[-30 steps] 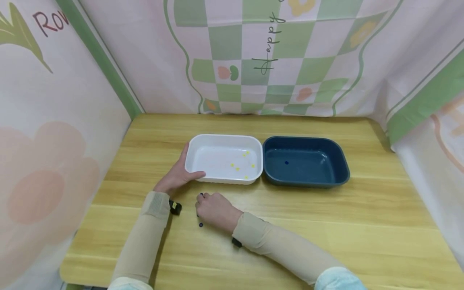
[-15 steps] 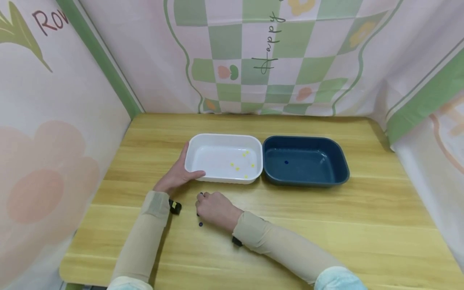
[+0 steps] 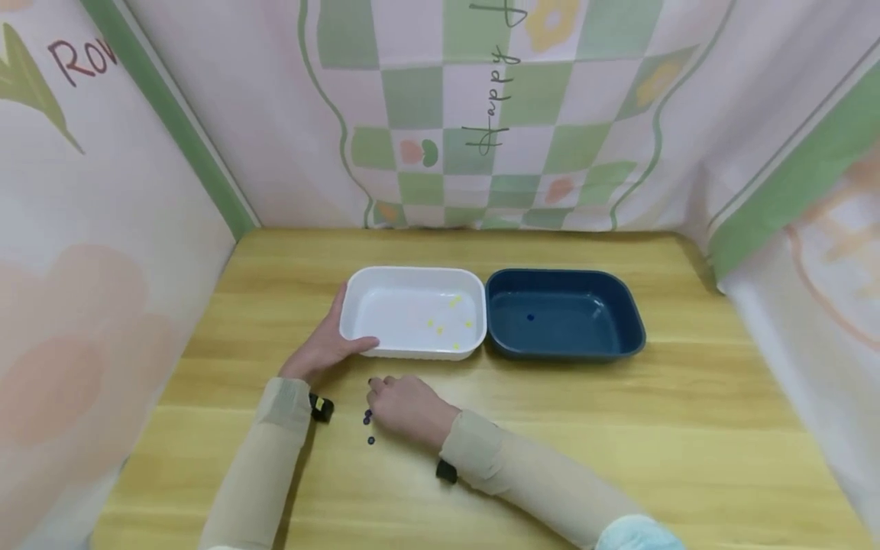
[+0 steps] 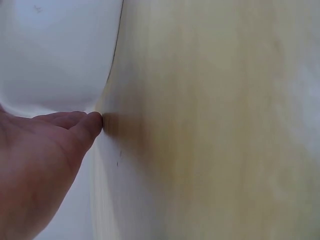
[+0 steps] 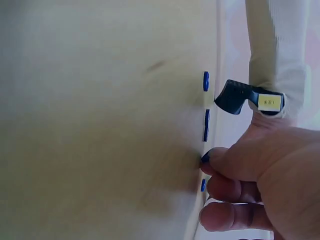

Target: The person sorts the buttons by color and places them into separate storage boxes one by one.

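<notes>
In the head view, my left hand (image 3: 319, 347) holds the near left corner of a white plastic basin (image 3: 412, 353), its thumb along the front wall and fingers at the left side. Several tiny yellow pieces (image 3: 440, 330) lie inside. My right hand (image 3: 412, 409) is low over the table in front of this basin. Thumb and index finger pinch a small dark blue disc (image 5: 205, 157), best seen in the right wrist view. More blue discs (image 3: 371, 440) lie on the tabletop beside the fingers; another disc (image 5: 203, 185) shows near the middle finger.
A dark blue basin (image 3: 571, 353) stands right against the white one, with one small blue piece (image 3: 530, 317) inside. Both are on a wooden table (image 3: 687, 428). Printed curtains (image 3: 289, 153) hang along its back and sides.
The head view has shifted slightly, so the scene sits lower and further left. More of the blue discs beside my right hand are visible now. My left hand stays at the white basin.
</notes>
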`<state>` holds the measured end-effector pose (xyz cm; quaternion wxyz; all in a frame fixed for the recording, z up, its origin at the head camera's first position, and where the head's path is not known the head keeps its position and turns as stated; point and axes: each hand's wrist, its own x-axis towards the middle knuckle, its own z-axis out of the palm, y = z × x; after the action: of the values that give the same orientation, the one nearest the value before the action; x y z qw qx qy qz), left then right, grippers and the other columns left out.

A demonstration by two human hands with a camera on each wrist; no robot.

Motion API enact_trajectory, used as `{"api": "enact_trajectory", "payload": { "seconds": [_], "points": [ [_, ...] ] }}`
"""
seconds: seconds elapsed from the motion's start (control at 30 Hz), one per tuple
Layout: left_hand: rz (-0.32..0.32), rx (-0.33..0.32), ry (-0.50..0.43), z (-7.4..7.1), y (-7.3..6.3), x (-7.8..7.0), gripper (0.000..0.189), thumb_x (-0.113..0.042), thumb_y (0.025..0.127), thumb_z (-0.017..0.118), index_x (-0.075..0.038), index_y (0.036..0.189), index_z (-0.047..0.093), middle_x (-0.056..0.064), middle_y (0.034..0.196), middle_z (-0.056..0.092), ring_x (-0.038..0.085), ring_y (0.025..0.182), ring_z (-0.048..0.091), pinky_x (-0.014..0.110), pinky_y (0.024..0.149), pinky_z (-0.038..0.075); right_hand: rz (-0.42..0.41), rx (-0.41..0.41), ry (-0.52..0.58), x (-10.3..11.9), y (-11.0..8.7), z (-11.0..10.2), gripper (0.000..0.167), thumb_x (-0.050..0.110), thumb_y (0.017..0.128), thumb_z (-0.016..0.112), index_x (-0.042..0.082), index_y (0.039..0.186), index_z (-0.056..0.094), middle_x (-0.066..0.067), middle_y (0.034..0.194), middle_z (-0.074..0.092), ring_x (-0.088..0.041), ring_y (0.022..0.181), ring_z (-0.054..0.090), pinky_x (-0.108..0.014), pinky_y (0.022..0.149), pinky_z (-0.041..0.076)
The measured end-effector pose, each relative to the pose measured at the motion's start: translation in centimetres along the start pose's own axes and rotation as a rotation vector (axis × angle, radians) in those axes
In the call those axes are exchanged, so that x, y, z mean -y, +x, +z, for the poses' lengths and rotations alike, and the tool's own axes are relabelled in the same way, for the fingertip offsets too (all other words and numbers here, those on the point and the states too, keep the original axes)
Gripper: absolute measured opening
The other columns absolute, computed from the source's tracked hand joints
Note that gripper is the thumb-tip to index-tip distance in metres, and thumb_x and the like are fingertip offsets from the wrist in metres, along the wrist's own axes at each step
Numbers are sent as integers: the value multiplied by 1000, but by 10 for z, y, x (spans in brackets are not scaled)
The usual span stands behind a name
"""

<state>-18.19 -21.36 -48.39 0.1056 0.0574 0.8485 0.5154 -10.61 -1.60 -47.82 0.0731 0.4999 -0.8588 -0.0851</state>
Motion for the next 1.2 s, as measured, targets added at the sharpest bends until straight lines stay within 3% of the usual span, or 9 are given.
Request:
{"api": "enact_trajectory", "payload": {
  "seconds": [0.1, 0.13, 0.33, 0.43, 0.53, 0.77, 0.93, 1.07, 1.2],
  "points": [
    [11, -8, -4, 0, -1, 0, 125, -32, 76, 84, -22, 156, -12, 18, 161, 8, 40, 138, 27, 55, 113, 19, 52, 11, 153, -4, -2, 6, 13, 16, 95, 57, 17, 94, 70, 4, 89, 61, -8, 67, 54, -23, 48, 43],
    [16, -12, -8, 0, 1, 5, 126, -34, 75, 85, -24, 156, -12, 16, 161, 8, 39, 138, 28, 54, 113, 20, 75, 11, 230, -6, -3, 9, 13, 17, 96, 57, 17, 94, 70, 6, 89, 60, -7, 68, 54, -23, 50, 44],
    [12, -7, -29, 3, 2, -1, 127, -35, 76, 84, -24, 155, -14, 13, 162, 4, 37, 140, 25, 54, 114, 18, 241, -23, 753, -21, -18, 24, 10, 25, 96, 59, 21, 95, 69, 15, 85, 60, 0, 75, 56, -19, 69, 48],
    [19, -11, -22, 4, 4, -4, 126, -36, 76, 83, -24, 155, -13, 14, 162, 3, 38, 140, 23, 55, 114, 17, 345, -65, 983, -24, -28, 29, 8, 28, 96, 60, 24, 96, 68, 16, 83, 59, -1, 74, 55, -20, 68, 47],
    [36, -13, -14, 4, 6, -3, 126, -37, 75, 84, -27, 155, -13, 13, 162, 4, 37, 140, 25, 54, 114, 18, 392, -128, 1147, -22, -37, 35, 7, 30, 96, 61, 27, 97, 67, 14, 82, 58, -3, 72, 54, -22, 65, 48],
    [30, -21, 33, 1, -8, 11, 127, -37, 74, 85, -22, 156, -12, 19, 160, 10, 40, 135, 33, 55, 111, 24, 371, -250, 1282, 6, -44, 43, 7, 31, 96, 61, 27, 100, 65, 12, 81, 56, -3, 70, 53, -21, 60, 48],
    [23, -17, -31, 2, -18, 16, 128, -32, 74, 85, -20, 155, -14, 18, 161, 5, 40, 137, 29, 57, 112, 19, 373, -312, 1297, 20, -45, 46, 6, 29, 96, 61, 26, 98, 66, 14, 78, 54, 0, 66, 50, -19, 56, 47],
    [45, -10, -36, 4, -17, 12, 124, -30, 77, 83, -18, 156, -11, 15, 162, 1, 40, 141, 21, 58, 113, 14, 380, -334, 1277, 17, -47, 45, 5, 29, 96, 61, 26, 98, 66, 14, 77, 54, 1, 65, 49, -18, 55, 45],
    [75, -9, -6, 5, -8, 2, 122, -35, 75, 84, -19, 157, -6, 14, 162, 7, 38, 139, 26, 57, 112, 19, 394, -356, 1251, 8, -49, 42, 5, 28, 96, 62, 27, 97, 66, 14, 77, 54, 1, 65, 49, -18, 56, 45]
  ]
}}
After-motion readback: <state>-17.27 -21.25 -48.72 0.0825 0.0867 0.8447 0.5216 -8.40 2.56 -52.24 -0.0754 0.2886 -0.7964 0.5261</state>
